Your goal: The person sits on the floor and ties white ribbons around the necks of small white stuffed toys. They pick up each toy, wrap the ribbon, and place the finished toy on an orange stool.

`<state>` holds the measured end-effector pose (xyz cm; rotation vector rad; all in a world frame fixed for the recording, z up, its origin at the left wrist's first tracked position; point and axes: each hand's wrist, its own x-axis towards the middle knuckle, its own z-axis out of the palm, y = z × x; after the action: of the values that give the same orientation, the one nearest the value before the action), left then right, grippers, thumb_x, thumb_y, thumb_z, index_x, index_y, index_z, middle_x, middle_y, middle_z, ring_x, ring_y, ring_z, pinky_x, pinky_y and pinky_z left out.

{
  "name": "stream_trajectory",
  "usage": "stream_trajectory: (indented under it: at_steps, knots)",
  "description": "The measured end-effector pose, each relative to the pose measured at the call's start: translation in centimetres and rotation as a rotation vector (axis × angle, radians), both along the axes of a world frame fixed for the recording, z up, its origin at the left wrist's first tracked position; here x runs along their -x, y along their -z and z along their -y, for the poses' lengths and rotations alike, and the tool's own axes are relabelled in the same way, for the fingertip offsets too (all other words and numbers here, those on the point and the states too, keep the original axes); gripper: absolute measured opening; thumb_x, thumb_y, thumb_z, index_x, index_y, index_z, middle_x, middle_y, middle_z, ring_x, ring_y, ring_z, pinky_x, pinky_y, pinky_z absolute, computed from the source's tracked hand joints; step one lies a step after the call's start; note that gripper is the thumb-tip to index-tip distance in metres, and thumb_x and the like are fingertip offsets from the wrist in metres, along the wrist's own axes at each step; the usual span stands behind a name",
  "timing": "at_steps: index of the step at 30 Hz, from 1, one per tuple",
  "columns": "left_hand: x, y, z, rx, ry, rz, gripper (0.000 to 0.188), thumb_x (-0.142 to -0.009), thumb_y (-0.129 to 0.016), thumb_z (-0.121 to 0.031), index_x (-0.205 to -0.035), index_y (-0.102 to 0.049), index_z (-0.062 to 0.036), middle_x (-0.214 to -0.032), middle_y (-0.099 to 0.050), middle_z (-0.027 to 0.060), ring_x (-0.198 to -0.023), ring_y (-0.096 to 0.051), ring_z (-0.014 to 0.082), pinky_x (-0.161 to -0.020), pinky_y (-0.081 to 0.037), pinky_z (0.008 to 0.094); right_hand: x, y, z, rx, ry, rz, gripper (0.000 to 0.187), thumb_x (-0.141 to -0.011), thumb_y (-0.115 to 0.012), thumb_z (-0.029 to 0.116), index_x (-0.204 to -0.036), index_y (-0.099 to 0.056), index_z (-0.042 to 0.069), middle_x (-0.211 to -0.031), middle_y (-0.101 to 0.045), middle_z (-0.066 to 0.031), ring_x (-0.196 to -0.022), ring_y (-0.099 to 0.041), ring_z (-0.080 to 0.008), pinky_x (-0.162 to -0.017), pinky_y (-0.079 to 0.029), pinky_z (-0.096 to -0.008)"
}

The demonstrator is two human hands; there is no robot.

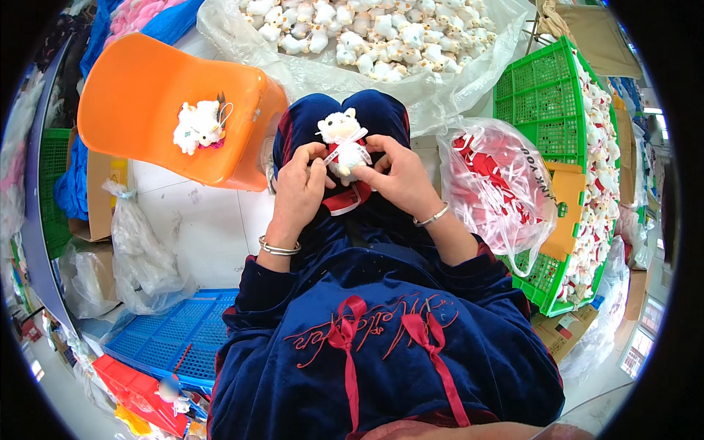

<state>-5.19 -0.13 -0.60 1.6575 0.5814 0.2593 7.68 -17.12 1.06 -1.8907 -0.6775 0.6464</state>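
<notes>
Over the person's lap, a white plush toy (349,154) in a red garment with a pale ribbon sits upright between the two hands, its face toward the wearer. The left hand's (299,180) fingers are clamped on its left edge; the right hand's (405,180) fingers grip the other side, the thumb pressing low on the belly, so both cover part of its flanks. Just below lies a red piece (343,201) with white edging. Beside the right knee bulges a clear bag (534,233) of red pieces; to the left, an orange chair (132,88) bears another plush toy (195,127). Farther right stands a green crate (539,95) packed with toys; beyond the knees, a plastic sheet (469,95) holds a white heap (389,37).
</notes>
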Motion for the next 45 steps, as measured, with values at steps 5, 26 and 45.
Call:
stream_trajectory:
  at_steps: [5, 26, 45]
  knots:
    - [-0.5, 1.2, 0.3, -0.085, -0.042, 0.005, 0.024, -0.099, -0.067, -0.019, -0.109, -0.066, 0.0026, -0.091, -0.071, 0.0102, -0.069, -0.067, 0.0134, -0.067, -0.053, 0.0293, 0.6, 0.0, -1.1, 0.024, -0.044, 0.15, 0.054, -0.087, -0.082, 0.025, -0.127, -0.062, -0.005, -0.106, -0.066, -0.0133, -0.073, -0.065, -0.0139, -0.066, -0.053, -0.0277]
    - [-0.8, 0.5, -0.8, 0.293, 0.074, -0.069, 0.02, -0.103, -0.064, -0.02, -0.092, -0.064, -0.0032, -0.078, -0.064, -0.0011, -0.065, -0.057, 0.0043, -0.056, -0.042, 0.0194, -0.8, 1.9, -3.3, -0.248, 0.15, -0.276, 0.012, -0.101, -0.064, 0.01, -0.102, -0.067, -0.001, -0.086, -0.067, -0.0003, -0.066, -0.057, -0.0031, -0.056, -0.047, -0.0213]
    - [-3.2, -0.4, -0.6, -0.096, -0.041, -0.05, 0.028, -0.099, -0.069, -0.023, -0.093, -0.07, 0.0034, -0.076, -0.07, 0.0078, -0.066, -0.061, 0.0116, -0.063, -0.051, 0.0295, -0.6, 2.0, -3.8, -0.198, 0.148, -0.142, 0.021, -0.099, -0.068, 0.018, -0.09, -0.065, -0.001, -0.073, -0.065, -0.002, -0.063, -0.057, -0.0064, -0.056, -0.048, -0.0256]
